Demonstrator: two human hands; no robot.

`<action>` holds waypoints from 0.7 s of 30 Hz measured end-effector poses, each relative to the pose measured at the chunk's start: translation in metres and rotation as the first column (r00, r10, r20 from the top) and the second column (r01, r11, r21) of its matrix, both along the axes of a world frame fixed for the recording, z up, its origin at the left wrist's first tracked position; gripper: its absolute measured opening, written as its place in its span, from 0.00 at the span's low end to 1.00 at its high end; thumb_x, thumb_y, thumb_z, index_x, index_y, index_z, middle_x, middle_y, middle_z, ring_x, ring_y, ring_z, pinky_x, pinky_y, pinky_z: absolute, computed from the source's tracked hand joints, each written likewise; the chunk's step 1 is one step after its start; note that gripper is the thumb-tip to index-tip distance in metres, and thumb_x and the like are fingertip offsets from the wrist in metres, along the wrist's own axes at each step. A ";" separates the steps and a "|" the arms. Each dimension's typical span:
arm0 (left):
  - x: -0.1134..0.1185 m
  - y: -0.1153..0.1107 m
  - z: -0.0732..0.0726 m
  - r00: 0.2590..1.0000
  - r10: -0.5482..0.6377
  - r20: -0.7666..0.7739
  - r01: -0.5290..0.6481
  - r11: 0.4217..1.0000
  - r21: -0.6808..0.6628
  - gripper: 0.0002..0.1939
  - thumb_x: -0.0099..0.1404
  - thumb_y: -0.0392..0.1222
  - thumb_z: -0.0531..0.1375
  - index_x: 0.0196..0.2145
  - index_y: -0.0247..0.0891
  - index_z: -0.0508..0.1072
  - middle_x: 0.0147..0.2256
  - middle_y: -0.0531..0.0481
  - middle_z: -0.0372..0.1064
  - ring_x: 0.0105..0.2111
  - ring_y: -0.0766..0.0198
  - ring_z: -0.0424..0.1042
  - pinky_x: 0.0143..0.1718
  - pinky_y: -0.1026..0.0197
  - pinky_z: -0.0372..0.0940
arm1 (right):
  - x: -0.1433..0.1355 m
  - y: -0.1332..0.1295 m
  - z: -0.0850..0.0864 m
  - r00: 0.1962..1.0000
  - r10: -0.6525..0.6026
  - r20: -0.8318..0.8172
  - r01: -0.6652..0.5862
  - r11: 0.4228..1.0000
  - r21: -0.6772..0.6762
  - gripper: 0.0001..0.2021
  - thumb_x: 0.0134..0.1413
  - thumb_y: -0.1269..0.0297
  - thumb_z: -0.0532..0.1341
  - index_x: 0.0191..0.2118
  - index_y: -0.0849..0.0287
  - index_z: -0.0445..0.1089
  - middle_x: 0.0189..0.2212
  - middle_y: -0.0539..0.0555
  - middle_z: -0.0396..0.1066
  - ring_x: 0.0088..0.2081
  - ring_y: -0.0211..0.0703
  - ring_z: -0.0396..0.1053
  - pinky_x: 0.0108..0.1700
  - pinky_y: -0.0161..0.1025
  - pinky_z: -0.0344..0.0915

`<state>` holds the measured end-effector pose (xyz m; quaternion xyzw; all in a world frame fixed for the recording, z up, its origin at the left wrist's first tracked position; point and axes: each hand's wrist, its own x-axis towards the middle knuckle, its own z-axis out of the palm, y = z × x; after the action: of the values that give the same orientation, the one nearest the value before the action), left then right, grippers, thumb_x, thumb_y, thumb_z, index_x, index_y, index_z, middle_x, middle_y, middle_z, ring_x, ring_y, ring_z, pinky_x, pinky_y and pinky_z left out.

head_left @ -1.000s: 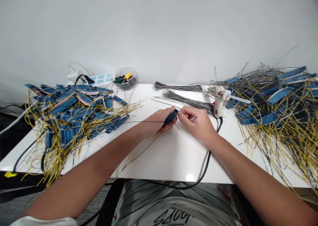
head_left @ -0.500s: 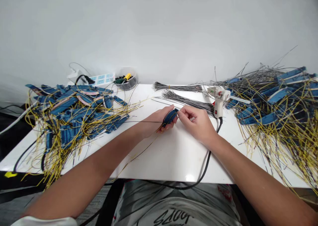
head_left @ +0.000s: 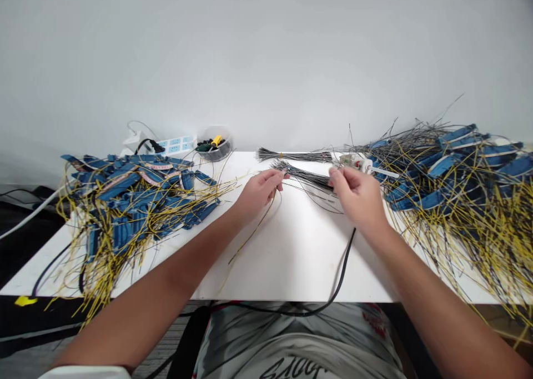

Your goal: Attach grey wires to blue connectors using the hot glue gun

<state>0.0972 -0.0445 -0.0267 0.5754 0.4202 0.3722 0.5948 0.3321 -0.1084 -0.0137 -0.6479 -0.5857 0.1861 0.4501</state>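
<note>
My left hand (head_left: 261,191) is closed in front of the wire bundle. Yellow and black wires (head_left: 254,230) hang down from it towards me. The blue piece they belong to is almost wholly hidden by the fingers. My right hand (head_left: 361,194) is raised at the right end of the dark wire bundle (head_left: 308,174), thumb and forefinger pinched together. What lies between those fingertips is too small to make out. Thin dark wires curve through the space between my hands. Behind the right hand, a white glue gun (head_left: 365,164) shows its top and glue stick; its handle is covered.
Blue pieces with yellow wires (head_left: 125,232) are heaped on the left, and another such heap (head_left: 441,165) lies on the right. At the back are a second wire bundle (head_left: 295,156), a clear tub (head_left: 214,148) and a power strip (head_left: 177,144). A black cable (head_left: 343,268) crosses the table edge.
My hands have moved apart. The right went right and forward, in front of the glue gun's handle. The left turned and moved slightly left, so the blue piece is now mostly hidden.
</note>
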 end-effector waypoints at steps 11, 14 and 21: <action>-0.002 -0.004 -0.001 0.981 -0.192 0.029 0.194 0.977 -0.093 0.24 0.65 0.60 0.67 0.48 0.38 0.84 0.32 0.51 0.65 0.27 0.70 0.56 0.26 0.65 0.54 | 0.059 0.010 -0.008 0.838 -0.197 0.509 0.399 0.858 -0.323 0.27 0.58 0.33 0.58 0.33 0.56 0.71 0.31 0.60 0.74 0.29 0.49 0.65 0.32 0.43 0.52; -0.005 0.003 -0.003 0.975 -0.214 0.066 0.222 0.964 -0.146 0.26 0.65 0.62 0.66 0.48 0.36 0.84 0.28 0.54 0.56 0.25 0.71 0.56 0.25 0.65 0.54 | 0.070 0.026 -0.019 0.903 -0.155 0.402 0.323 0.861 -0.393 0.26 0.59 0.37 0.58 0.30 0.59 0.73 0.29 0.61 0.74 0.30 0.50 0.67 0.33 0.44 0.55; -0.007 0.008 -0.004 0.972 -0.218 0.090 0.230 0.960 -0.159 0.28 0.64 0.63 0.66 0.48 0.36 0.83 0.28 0.54 0.57 0.24 0.71 0.56 0.23 0.65 0.54 | 0.076 0.019 -0.012 0.921 -0.216 -0.324 0.153 0.966 -0.209 0.25 0.54 0.39 0.66 0.41 0.59 0.76 0.39 0.58 0.76 0.35 0.48 0.71 0.32 0.41 0.62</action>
<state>0.0905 -0.0368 -0.0311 0.5533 0.3607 0.2861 0.6942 0.4086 -0.0892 -0.0259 -0.6957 -0.4150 0.3049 0.5008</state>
